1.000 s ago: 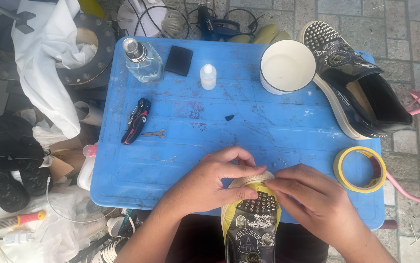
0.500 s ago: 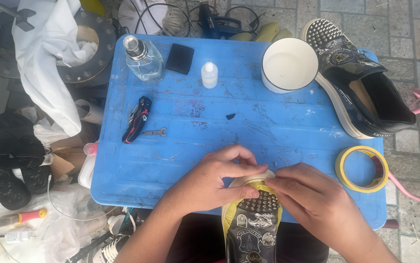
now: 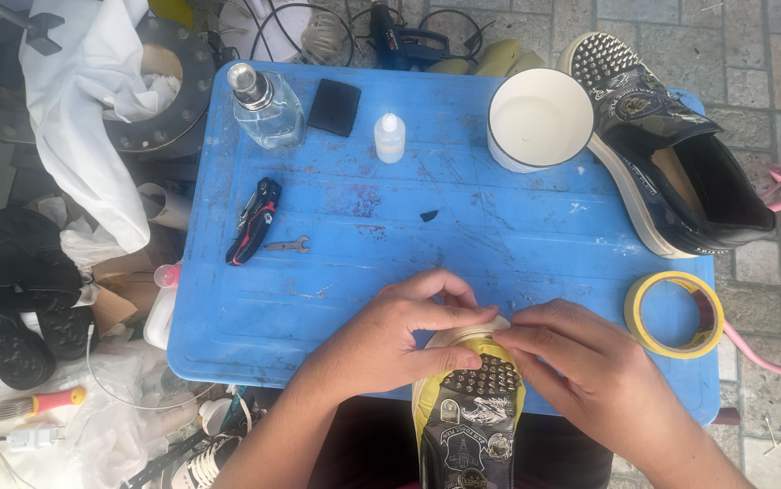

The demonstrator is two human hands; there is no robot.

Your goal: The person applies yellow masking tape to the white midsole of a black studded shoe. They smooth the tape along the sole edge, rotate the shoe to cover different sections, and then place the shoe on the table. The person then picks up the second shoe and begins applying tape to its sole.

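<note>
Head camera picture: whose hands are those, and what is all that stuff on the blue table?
The camera sits on a person's head and looks down, so you see that person's own two hands. The left hand and the right hand pinch yellow tape around the toe of a studded black shoe. On the blue table lie a glass bottle, a black square pad, a small white dropper bottle, a white cup, a folded knife, a little wrench and a roll of yellow tape. The matching shoe rests at the table's far right edge.
</note>
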